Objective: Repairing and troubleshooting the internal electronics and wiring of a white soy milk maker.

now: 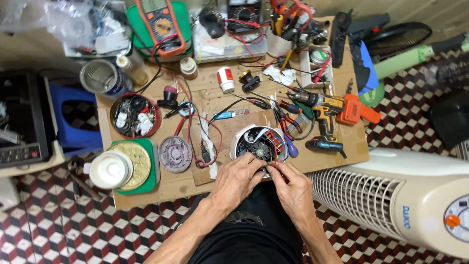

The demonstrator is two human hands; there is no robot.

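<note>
While the round white fan motor (260,143) sits at the near edge of the wooden board (146,188), it is worked on.
A red wire (275,165) is pinched by the right hand (293,188); the motor's rim is pressed by the left hand (234,178).

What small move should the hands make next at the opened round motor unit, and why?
Probably steady the motor unit with the left hand while the right hand eases the red wire clear, since both sets of fingers pinch at its near rim where red wires crowd.

Home repair workshop: multimeter (162,24), cordless drill (325,115), cluttered low workbench (215,100).
</note>
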